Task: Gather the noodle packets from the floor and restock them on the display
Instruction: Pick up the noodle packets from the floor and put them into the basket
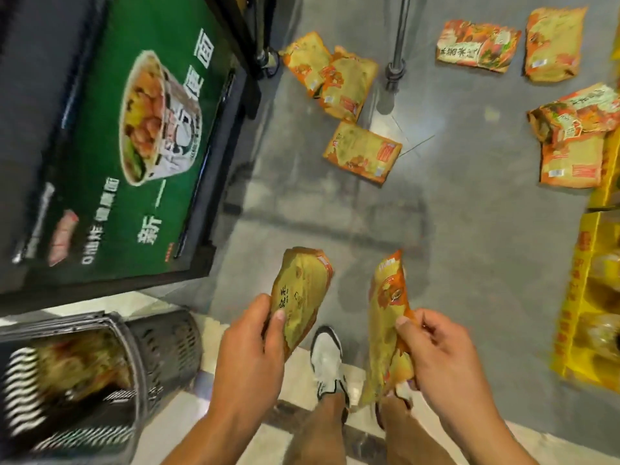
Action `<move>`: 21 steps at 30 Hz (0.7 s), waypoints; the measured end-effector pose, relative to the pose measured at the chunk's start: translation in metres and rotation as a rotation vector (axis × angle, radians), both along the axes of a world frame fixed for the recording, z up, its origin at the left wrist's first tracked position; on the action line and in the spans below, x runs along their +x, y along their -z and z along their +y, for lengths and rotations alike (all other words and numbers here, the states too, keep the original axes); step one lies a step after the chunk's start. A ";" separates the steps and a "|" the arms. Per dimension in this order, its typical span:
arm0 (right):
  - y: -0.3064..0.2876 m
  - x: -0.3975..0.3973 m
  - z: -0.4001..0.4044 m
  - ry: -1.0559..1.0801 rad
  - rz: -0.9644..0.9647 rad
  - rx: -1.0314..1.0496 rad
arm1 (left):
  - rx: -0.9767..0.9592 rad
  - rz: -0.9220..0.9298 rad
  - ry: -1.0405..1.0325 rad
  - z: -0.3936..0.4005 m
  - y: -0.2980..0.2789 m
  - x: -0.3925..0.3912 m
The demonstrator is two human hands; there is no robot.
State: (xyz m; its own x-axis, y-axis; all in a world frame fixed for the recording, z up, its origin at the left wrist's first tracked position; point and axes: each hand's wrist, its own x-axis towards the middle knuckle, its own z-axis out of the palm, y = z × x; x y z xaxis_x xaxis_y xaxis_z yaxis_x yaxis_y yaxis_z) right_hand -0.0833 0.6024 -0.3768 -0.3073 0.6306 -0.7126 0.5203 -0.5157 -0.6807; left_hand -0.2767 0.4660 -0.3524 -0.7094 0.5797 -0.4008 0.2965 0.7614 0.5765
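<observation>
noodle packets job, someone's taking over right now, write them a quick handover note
Left hand grips one packet; right hand pinches another packet.
Basket at lower left already holds packets.
Still on the floor: a pile of three by the pole, two packets at the top right, and a stack by the yellow display.
Done: some gathered. Left: pick up the rest and restock the display.
</observation>
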 end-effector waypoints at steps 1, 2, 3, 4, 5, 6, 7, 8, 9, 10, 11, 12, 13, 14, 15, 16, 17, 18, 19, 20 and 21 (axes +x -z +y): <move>-0.006 -0.010 -0.019 -0.017 0.013 -0.023 | -0.005 0.005 -0.018 -0.025 -0.007 -0.004; -0.012 -0.020 -0.039 -0.049 0.026 -0.045 | -0.016 0.012 -0.036 -0.051 -0.012 -0.008; -0.017 -0.029 -0.058 -0.091 0.041 -0.062 | -0.035 0.015 -0.058 -0.076 -0.017 -0.010; -0.020 -0.037 -0.076 -0.138 0.052 -0.072 | -0.054 0.020 -0.094 -0.101 -0.022 -0.012; -0.024 -0.044 -0.093 -0.192 0.060 -0.072 | -0.068 0.028 -0.140 -0.125 -0.028 -0.012; -0.027 -0.051 -0.110 -0.248 0.066 -0.066 | -0.075 0.042 -0.191 -0.149 -0.032 -0.012; -0.032 -0.058 -0.126 -0.296 0.080 -0.055 | -0.077 0.056 -0.240 -0.171 -0.037 -0.011; -0.037 -0.066 -0.142 -0.340 0.102 -0.050 | -0.086 0.064 -0.289 -0.191 -0.041 -0.011; -0.044 -0.074 -0.158 -0.377 0.131 -0.052 | -0.097 0.065 -0.339 -0.212 -0.045 -0.010; -0.050 -0.082 -0.175 -0.409 0.161 -0.059 | -0.109 0.064 -0.387 -0.234 -0.050 -0.008; -0.057 -0.089 -0.192 -0.438 0.190 -0.066 | -0.107 0.066 -0.428 -0.254 -0.055 -0.007; -0.063 -0.097 -0.209 -0.473 0.211 -0.073 | -0.092 0.079 -0.470 -0.274 -0.061 -0.005; -0.069 -0.104 -0.225 -0.513 0.226 -0.071 | -0.074 0.093 -0.510 -0.292 -0.066 -0.005; -0.074 -0.112 -0.242 -0.560 0.237 -0.059 | -0.065 0.105 -0.551 -0.310 -0.070 -0.007; -0.080 -0.120 -0.258 -0.610 0.250 -0.044 | -0.058 0.107 -0.602 -0.329 -0.074 -0.010; -0.084 -0.129 -0.274 -0.655 0.267 -0.032 | -0.056 0.108 -0.653 -0.349 -0.075 -0.014; -0.086 -0.138 -0.290 -0.694 0.286 -0.021 | -0.055 0.116 -0.692 -0.369 -0.075 -0.020; -0.088 -0.148 -0.306 -0.735 0.303 -0.011 | -0.058 0.132 -0.721 -0.390 -0.075 -0.028; -0.091 -0.157 -0.323 -0.772 0.322 -0.004 | -0.051 0.148 -0.755 -0.410 -0.076 -0.036; -0.092 -0.167 -0.340 -0.806 0.338 -0.005 | -0.047 0.164 -0.788 -0.430 -0.075 -0.044; -0.092 -0.177 -0.356 -0.842 0.352 -0.009 | -0.043 0.181 -0.815 -0.450 -0.074 -0.054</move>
